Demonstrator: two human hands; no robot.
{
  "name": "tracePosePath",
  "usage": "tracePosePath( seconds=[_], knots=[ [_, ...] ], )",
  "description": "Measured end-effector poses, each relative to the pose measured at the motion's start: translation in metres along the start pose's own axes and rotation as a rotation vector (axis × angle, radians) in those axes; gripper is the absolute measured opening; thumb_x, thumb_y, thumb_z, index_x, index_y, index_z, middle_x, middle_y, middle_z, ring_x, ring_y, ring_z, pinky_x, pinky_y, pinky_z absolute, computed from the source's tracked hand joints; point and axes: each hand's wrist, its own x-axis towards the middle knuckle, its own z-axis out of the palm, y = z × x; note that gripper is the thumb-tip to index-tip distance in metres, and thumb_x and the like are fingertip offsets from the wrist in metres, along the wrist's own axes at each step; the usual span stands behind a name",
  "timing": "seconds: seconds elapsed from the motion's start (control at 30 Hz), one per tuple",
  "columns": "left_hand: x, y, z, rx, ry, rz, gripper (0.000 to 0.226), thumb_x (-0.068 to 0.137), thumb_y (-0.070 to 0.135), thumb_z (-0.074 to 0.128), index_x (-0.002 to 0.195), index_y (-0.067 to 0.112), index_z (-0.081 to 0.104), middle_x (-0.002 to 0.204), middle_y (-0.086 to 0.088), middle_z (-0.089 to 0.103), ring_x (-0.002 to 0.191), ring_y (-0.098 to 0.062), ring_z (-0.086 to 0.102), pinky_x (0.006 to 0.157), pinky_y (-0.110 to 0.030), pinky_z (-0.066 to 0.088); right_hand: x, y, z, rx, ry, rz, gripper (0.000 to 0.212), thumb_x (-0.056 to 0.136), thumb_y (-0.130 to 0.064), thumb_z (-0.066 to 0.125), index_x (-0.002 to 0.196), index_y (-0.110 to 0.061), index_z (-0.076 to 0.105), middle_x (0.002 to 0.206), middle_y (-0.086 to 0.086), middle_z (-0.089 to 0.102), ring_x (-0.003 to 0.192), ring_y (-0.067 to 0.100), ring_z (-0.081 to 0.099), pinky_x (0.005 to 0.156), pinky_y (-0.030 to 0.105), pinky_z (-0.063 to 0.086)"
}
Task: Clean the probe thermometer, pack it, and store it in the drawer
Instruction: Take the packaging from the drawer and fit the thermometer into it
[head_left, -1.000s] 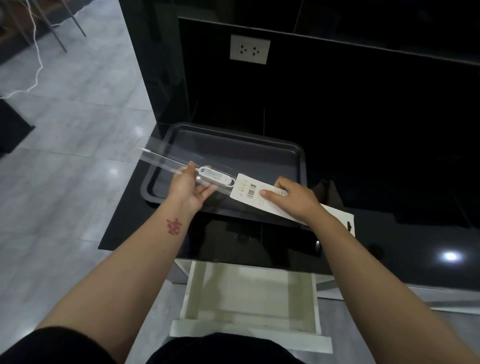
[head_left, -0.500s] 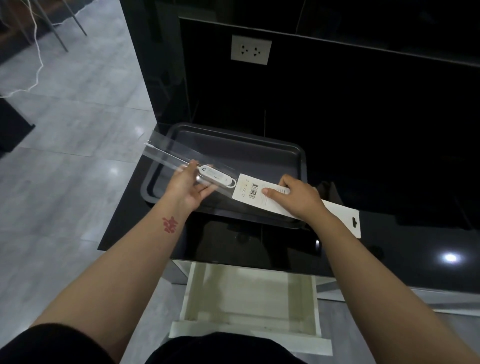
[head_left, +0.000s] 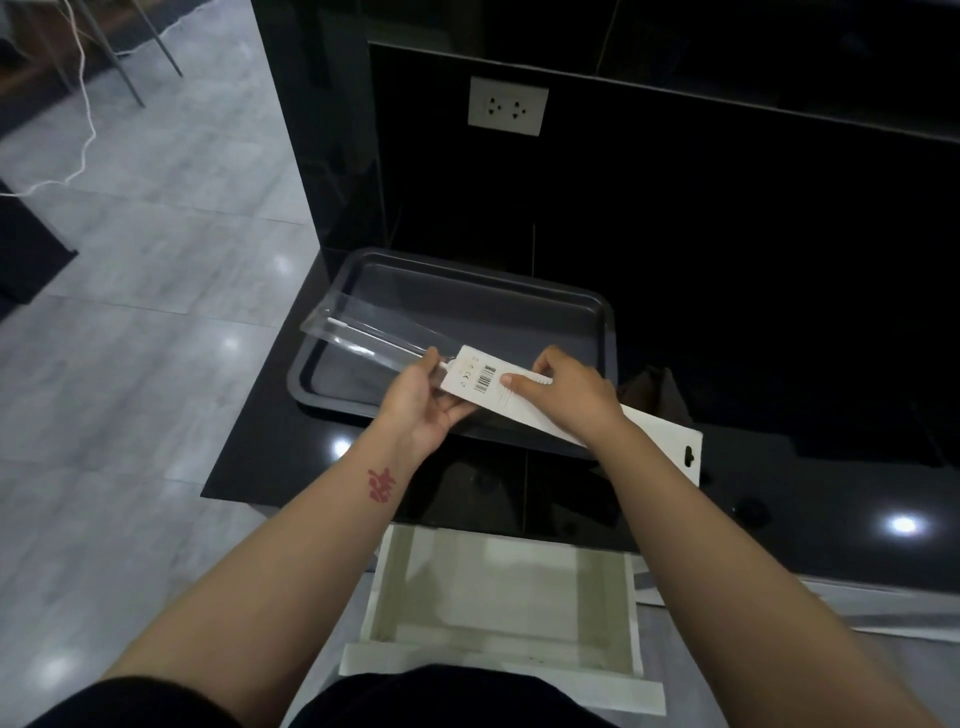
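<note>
I hold a long package over the front of a dark tray (head_left: 605, 332). My left hand (head_left: 421, 410) grips the clear plastic blister (head_left: 374, 325), which sticks out to the upper left with the thin probe of the thermometer (head_left: 363, 332) lying inside it. My right hand (head_left: 563, 397) pinches the white backing card (head_left: 660, 436), which carries a barcode and a hang hole and runs down to the right. The card now covers the thermometer's white head. Below the counter edge a white drawer (head_left: 506, 603) stands pulled out with nothing in it.
The glossy black counter (head_left: 779, 499) runs to the right. A black back panel with a white wall socket (head_left: 508, 105) rises behind the tray. A dark brown object (head_left: 657, 389) lies right of the tray. Grey tiled floor (head_left: 130, 364) spreads to the left.
The card and the blister have slid together, so the thermometer's white head, visible between my hands before, is now covered by the card. My hands are closer together.
</note>
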Motion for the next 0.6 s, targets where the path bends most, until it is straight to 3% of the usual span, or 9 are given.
tracePosePath(
  seconds=[0.13, 0.27, 0.43, 0.6],
  knots=[
    [-0.004, -0.008, 0.000, -0.025, -0.028, -0.026, 0.030, 0.101, 0.036, 0.048, 0.092, 0.008, 0.052, 0.104, -0.020, 0.072, 0.097, -0.035, 0.071, 0.073, -0.049, 0.059, 0.003, 0.004, -0.002, 0.047, -0.073, -0.009, 0.044, 0.082, -0.068, 0.056, 0.099, -0.028, 0.062, 0.103, -0.005, 0.059, 0.098, 0.019, 0.057, 0.078, 0.036, 0.051],
    [-0.009, -0.012, 0.001, -0.013, -0.063, -0.046, 0.036, 0.101, 0.041, 0.046, 0.092, 0.007, 0.055, 0.107, -0.022, 0.071, 0.100, -0.036, 0.069, 0.086, -0.053, 0.055, 0.002, 0.010, -0.006, 0.289, -0.214, -0.025, 0.037, 0.086, -0.052, 0.066, 0.094, -0.015, 0.065, 0.089, -0.006, 0.064, 0.080, 0.013, 0.060, 0.064, 0.026, 0.044],
    [-0.009, -0.002, -0.002, 0.023, -0.155, -0.091, 0.043, 0.095, 0.054, 0.049, 0.094, 0.012, 0.055, 0.091, -0.013, 0.074, 0.100, -0.037, 0.070, 0.082, -0.054, 0.056, -0.002, 0.019, -0.016, 0.380, -0.271, -0.024, 0.037, 0.086, -0.043, 0.070, 0.097, -0.008, 0.066, 0.086, -0.007, 0.069, 0.075, 0.010, 0.062, 0.064, 0.023, 0.045],
    [-0.001, 0.028, -0.021, -0.080, -0.081, 0.001, 0.044, 0.093, 0.056, 0.050, 0.112, 0.017, 0.052, 0.122, -0.014, 0.068, 0.101, -0.039, 0.069, 0.080, -0.055, 0.057, 0.001, 0.037, -0.032, 0.329, -0.325, 0.000, 0.026, 0.085, -0.046, 0.071, 0.085, -0.021, 0.064, 0.093, -0.003, 0.072, 0.076, 0.010, 0.066, 0.065, 0.023, 0.045]
  ],
)
